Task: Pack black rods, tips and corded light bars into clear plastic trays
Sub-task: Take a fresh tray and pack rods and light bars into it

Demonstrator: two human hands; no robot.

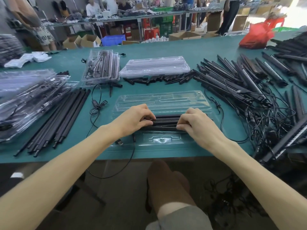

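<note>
Left hand (134, 118), right hand (196, 123) each pinch bars (166, 121) between them; seat both ends evenly in tray (166, 100) beneath

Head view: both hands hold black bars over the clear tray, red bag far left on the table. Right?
No: the head view shows the red bag far right on the table. Left hand and right hand do hold the black bars over the clear tray.

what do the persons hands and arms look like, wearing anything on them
The left hand and the right hand are bare: no gloves, and no rings that show. The left forearm and the right forearm are uncovered to the picture's edge, with no sleeve, watch or bracelet in view.
</note>
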